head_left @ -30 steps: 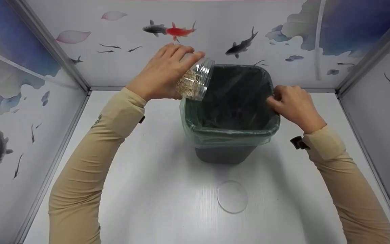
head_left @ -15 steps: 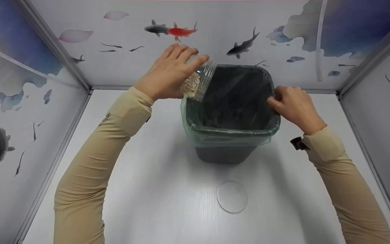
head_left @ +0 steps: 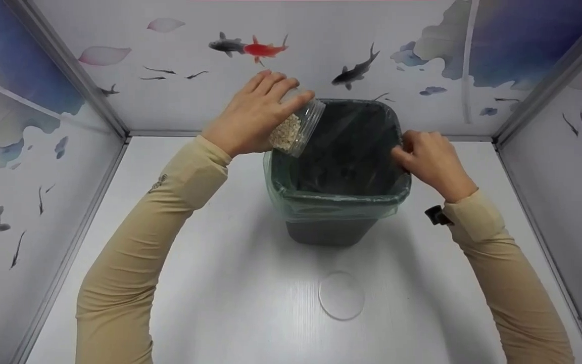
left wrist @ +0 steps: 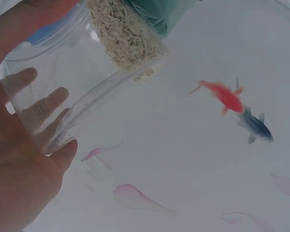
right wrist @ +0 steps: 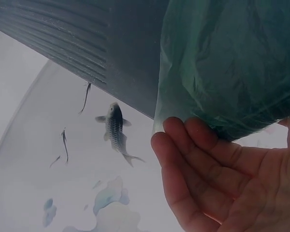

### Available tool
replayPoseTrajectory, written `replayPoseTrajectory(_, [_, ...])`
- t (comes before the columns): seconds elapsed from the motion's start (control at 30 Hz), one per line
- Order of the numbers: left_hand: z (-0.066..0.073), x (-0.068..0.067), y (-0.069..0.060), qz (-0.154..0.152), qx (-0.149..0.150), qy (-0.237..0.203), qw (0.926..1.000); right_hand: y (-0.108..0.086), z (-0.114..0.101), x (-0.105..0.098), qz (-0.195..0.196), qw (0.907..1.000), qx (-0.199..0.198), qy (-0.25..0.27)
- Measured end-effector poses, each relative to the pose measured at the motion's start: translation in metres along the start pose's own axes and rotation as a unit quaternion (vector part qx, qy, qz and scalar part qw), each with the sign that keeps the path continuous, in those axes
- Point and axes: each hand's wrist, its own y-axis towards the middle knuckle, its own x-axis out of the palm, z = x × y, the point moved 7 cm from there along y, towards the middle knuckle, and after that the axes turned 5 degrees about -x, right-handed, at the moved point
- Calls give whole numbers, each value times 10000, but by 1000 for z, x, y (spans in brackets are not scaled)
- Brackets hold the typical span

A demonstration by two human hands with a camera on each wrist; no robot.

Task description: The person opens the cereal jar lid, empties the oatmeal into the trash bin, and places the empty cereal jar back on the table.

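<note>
The left hand grips a clear jar, tilted with its mouth toward the bin over the bin's left rim. Pale flakes lie inside the jar; in the left wrist view the flakes gather along one side and the fingers wrap the clear wall. A dark bin stands upright, lined with a green bag folded over its rim. The right hand pinches the bin's right rim; in the right wrist view its curled fingers touch the green bag.
A clear round lid lies on the white table in front of the bin. Walls printed with fish and petals stand behind and at both sides, with grey metal frames along their edges.
The left hand and jar have moved slightly right toward the bin, and the jar is tipped a little further. The right hand keeps its grip on the rim. The whole head view has shifted slightly.
</note>
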Motion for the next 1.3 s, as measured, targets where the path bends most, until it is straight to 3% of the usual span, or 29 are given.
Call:
replayPoseTrajectory(0.23, [3,1,-1,28,-7,281,9996,0,-1,1,39,10000,51,12])
replayPoseTrajectory(0.5, [4,2,-2,23,-14,257,9997,1,-2,3,-7,10000,43,90])
replayPoseTrajectory(0.8, [7,-1,-1,300,121,251,9992,0,-1,2,3,10000,66,33])
replayPoseTrajectory(1.1, [7,0,6,0,63,301,9995,-1,-2,2,-91,9999,132,52])
replayPoseTrajectory(1.3, [8,-2,9,-35,100,325,9994,0,-1,2,-211,9995,231,86])
